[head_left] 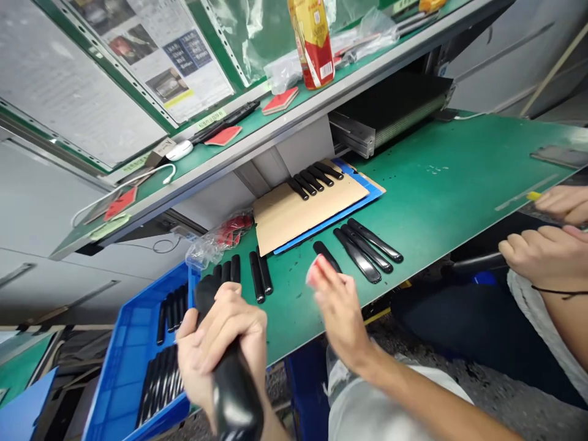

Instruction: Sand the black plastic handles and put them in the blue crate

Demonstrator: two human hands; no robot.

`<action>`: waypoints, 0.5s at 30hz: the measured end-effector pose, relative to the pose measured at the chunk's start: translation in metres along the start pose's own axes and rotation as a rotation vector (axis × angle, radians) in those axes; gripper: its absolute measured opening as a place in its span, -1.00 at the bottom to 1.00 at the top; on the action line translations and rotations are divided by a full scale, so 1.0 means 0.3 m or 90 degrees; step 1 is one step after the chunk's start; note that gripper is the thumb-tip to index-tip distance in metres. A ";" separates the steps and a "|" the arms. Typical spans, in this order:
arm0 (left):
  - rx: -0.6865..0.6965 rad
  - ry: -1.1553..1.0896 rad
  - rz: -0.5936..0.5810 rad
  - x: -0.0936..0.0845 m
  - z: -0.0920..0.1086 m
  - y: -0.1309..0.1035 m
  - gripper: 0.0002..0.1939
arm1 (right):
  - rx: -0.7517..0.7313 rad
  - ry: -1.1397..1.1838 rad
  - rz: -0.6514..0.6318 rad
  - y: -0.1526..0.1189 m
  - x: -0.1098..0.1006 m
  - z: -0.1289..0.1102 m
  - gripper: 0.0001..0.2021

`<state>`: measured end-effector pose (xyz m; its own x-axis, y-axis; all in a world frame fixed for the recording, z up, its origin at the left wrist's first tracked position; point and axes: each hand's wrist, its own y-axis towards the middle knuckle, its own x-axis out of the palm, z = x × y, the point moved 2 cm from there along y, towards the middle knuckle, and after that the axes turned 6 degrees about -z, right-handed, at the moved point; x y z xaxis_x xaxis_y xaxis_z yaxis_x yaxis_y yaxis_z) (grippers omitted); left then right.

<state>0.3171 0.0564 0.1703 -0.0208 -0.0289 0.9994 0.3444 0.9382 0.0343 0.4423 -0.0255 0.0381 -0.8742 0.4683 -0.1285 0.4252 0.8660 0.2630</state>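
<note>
My left hand [229, 327] is wrapped round a long glossy black handle-shaped part [236, 395], whose wide shiny end points toward me. My right hand [342, 315], slightly blurred, pinches a small red pad [314, 273] and is apart from that part. Under the right fingers on the green table lies a black piece [327, 256], partly hidden. Just right of it rest three similar glossy black parts [361, 254]. Two more black pieces [260, 275] lie between my hands, with several behind my left hand.
A blue crate [117, 361] holding several black parts stands at left. Cardboard [294, 214] on the table bears several black pieces. Above runs a shelf [257, 131] with a bottle [312, 46] and red pads [280, 101]. A co-worker's hands [537, 257] are at right.
</note>
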 end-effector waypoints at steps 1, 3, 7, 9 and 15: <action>-0.027 -0.001 -0.004 0.001 0.002 0.006 -0.70 | -0.045 -0.024 0.025 0.003 -0.013 -0.002 -0.50; -0.059 0.045 0.026 -0.003 -0.001 0.016 -0.66 | -0.132 -0.051 0.045 -0.007 -0.043 -0.016 -0.47; -0.102 0.114 0.176 -0.046 -0.031 0.017 -0.60 | -0.189 -0.003 -0.023 -0.082 -0.072 -0.059 -0.48; -0.115 0.085 0.220 -0.074 -0.045 0.017 -0.60 | -0.194 0.001 -0.014 -0.119 -0.070 -0.072 -0.48; -0.121 0.088 0.187 -0.117 -0.055 0.038 -0.68 | -0.289 -0.097 -0.004 -0.141 -0.056 -0.096 -0.46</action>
<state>0.3371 0.0623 0.1358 0.2269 0.1741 0.9582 0.4852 0.8329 -0.2662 0.4324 -0.0752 0.0568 -0.8175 0.5135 -0.2607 0.2453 0.7201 0.6491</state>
